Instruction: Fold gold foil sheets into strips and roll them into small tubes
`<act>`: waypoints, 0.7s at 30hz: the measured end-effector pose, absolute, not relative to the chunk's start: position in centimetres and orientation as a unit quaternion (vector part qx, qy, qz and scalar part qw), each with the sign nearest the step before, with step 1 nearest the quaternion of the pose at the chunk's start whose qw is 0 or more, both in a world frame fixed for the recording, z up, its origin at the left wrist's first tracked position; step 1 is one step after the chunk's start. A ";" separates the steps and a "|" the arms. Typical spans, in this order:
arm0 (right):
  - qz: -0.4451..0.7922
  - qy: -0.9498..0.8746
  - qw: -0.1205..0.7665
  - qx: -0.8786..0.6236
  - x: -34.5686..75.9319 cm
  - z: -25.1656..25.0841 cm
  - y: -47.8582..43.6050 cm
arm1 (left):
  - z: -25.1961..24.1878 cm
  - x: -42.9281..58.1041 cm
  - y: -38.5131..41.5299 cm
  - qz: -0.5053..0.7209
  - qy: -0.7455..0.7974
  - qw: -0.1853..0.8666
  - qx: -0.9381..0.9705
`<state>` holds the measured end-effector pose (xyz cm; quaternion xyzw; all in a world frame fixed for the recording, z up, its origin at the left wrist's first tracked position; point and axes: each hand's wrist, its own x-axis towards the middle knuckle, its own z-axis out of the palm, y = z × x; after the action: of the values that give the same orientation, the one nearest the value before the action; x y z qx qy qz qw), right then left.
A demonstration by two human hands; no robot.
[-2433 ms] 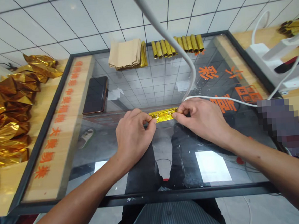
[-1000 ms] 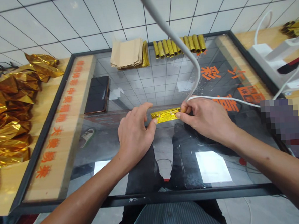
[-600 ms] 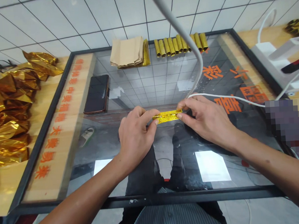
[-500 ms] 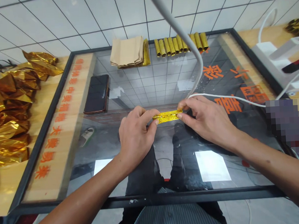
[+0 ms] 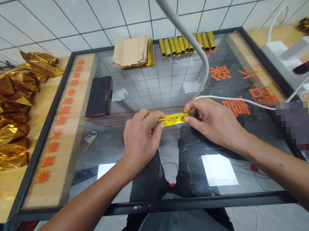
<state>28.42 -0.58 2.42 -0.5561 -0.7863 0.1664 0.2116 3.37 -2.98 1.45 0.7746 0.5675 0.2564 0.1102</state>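
Observation:
Between my two hands is a narrow strip of folded gold foil paper (image 5: 173, 119), held level just above or on the glass tabletop (image 5: 142, 95). My left hand (image 5: 142, 139) pinches its left end between thumb and fingers. At the right end, the thumb and fingertips of my right hand (image 5: 212, 122) are closed on it. The paper's embossed gold face shows between the hands, and its ends are hidden under my fingertips. Behind it, a row of rolled gold paper tubes (image 5: 179, 46) lies beside a stack of brown paper sheets (image 5: 129, 52).
A phone (image 5: 98, 96) lies left of centre. Crumpled gold foil (image 5: 8, 117) covers the left side. A thick grey cable (image 5: 203, 60) arches down near my right hand, and a thin white cord (image 5: 237, 99) runs right past a white power strip (image 5: 284, 58).
The gold paper has closed up from an open-edged fold with a visible slit into a flatter, narrower strip. Both hands keep nearly the same position and grip.

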 end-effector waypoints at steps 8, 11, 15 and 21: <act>0.193 -0.779 0.216 -0.556 28.6 2.5 -0.4 | 1.2 3.3 -2.9 0.275 0.561 0.122 0.771; 0.205 -0.775 0.218 -0.557 28.6 2.5 -0.4 | 1.0 3.3 -3.0 0.270 0.552 0.094 0.783; 0.210 -0.770 0.219 -0.562 28.6 2.5 -0.5 | 1.1 3.7 -3.3 0.230 0.515 -0.036 0.825; 0.204 -0.772 0.221 -0.560 28.6 2.5 -0.4 | 1.1 4.4 -4.2 0.254 0.352 -0.139 0.890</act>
<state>28.57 -0.43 2.47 -0.5598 -0.7721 0.2037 0.2212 4.35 -4.20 1.10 0.8903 0.3517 0.2535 -0.1395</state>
